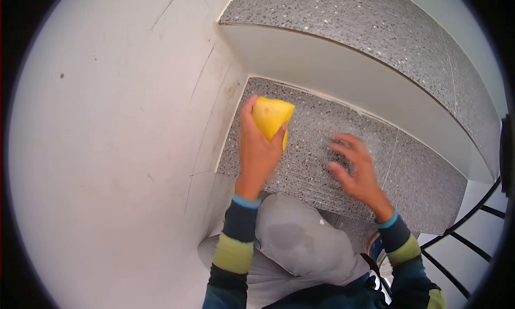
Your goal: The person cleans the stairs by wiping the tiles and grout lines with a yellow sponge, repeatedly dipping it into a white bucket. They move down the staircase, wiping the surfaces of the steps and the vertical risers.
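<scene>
My left hand (pixel 257 153) grips a yellow sponge (pixel 272 117) and holds it over the grey speckled stair tread (pixel 316 121), close to the wall. Spread with the fingers apart, my right hand (pixel 357 169) hovers over or rests on the same tread further right; it holds nothing. Both arms wear dark sleeves with yellow-green bands. My grey-clad knee (pixel 300 244) is bent below the tread's front edge.
A white wall (pixel 118 137) with thin cracks fills the left side. Above, a second speckled step (pixel 365 25) with a white riser (pixel 332 68) curves right. A black railing (pixel 472 223) runs at the lower right. A small container (pixel 375 244) sits by my right forearm.
</scene>
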